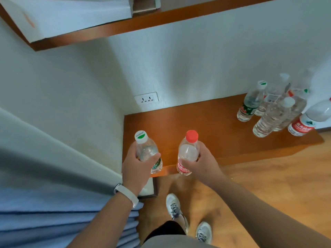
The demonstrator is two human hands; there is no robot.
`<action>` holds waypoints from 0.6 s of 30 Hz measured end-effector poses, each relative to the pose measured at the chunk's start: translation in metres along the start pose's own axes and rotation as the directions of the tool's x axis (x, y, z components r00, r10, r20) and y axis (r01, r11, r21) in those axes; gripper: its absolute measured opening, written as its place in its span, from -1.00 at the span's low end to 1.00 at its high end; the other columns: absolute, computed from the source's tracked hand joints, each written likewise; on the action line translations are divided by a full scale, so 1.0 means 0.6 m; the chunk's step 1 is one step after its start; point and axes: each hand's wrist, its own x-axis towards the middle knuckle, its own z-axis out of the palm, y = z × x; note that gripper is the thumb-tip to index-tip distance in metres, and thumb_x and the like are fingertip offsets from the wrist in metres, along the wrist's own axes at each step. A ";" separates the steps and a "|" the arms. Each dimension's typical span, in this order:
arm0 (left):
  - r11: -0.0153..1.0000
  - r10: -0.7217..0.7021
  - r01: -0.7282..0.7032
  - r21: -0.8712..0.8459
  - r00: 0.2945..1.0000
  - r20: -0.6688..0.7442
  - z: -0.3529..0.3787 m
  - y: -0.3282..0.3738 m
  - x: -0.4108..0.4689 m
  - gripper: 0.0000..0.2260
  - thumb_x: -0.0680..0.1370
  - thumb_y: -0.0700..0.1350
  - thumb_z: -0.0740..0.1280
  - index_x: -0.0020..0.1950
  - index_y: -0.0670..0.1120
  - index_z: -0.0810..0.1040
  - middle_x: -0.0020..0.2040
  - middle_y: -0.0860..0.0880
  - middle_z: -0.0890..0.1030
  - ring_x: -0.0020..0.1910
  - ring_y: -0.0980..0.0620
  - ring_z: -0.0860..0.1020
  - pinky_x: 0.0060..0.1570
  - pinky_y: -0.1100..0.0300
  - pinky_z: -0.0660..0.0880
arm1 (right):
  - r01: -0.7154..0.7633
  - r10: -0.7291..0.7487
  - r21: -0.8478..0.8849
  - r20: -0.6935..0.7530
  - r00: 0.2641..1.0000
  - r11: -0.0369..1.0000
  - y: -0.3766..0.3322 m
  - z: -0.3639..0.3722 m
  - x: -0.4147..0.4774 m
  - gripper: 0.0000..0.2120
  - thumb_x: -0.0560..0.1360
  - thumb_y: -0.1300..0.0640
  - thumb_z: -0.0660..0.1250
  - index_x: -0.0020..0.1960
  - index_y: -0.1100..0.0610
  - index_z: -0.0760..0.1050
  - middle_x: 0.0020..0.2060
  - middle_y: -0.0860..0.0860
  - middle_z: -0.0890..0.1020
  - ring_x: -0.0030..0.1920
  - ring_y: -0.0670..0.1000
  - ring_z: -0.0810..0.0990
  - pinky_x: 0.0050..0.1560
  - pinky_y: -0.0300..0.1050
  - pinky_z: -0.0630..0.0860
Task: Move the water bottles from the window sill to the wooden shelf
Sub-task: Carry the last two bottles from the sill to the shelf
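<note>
Hands (136,167) (200,163) each grip a bottle (147,151) (188,153) above the wooden shelf (206,126) by a white wall (179,68).

Soft, even daylight fills the view, bright enough with no harsh glare. Faint shadows streak the white wall (179,68) toward 12 o'clock. The wide lens bends straight lines at the edges (the upper shelf (143,22) bows clearly). The bottles (275,108) at 3 o'clock look smeared, and the curtain (44,176) at 8 o'clock is out of focus.

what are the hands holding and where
Left hand grips the green-cap bottle around its body; right hand grips the red-cap bottle likewise.
</note>
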 end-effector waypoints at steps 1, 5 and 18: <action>1.000 -0.009 0.009 0.010 1.000 -0.017 0.003 -0.005 0.013 -0.46 0.41 0.08 0.54 0.30 0.17 0.38 0.16 0.14 0.55 0.12 0.04 0.55 0.03 0.22 0.55 | -0.004 0.004 -0.021 0.007 1.000 1.000 -0.004 0.003 0.010 -0.57 0.36 -0.05 0.54 0.13 -0.17 0.41 -0.04 -0.17 0.58 -0.09 -0.18 0.58 -0.18 -0.31 0.46; 0.998 -0.052 0.050 -0.034 0.998 -0.048 0.012 -0.022 0.076 -0.41 0.42 0.08 0.54 0.38 0.17 0.36 0.22 0.13 0.54 0.17 0.01 0.54 0.12 0.10 0.58 | -0.039 0.044 -0.102 0.040 0.998 0.994 -0.021 0.009 0.057 -0.50 0.37 -0.08 0.52 0.21 -0.17 0.37 -0.03 -0.20 0.58 -0.07 -0.17 0.59 -0.16 -0.29 0.50; 0.984 -0.116 0.103 -0.145 0.989 -0.086 0.015 -0.063 0.271 -0.41 0.44 -0.03 0.54 0.39 0.11 0.36 0.24 0.10 0.52 0.19 0.05 0.49 0.09 0.17 0.50 | -0.021 0.055 -0.226 0.147 0.988 0.974 -0.077 0.085 0.254 -0.43 0.37 -0.07 0.55 0.23 -0.28 0.30 -0.03 -0.24 0.60 -0.07 -0.23 0.60 -0.18 -0.35 0.49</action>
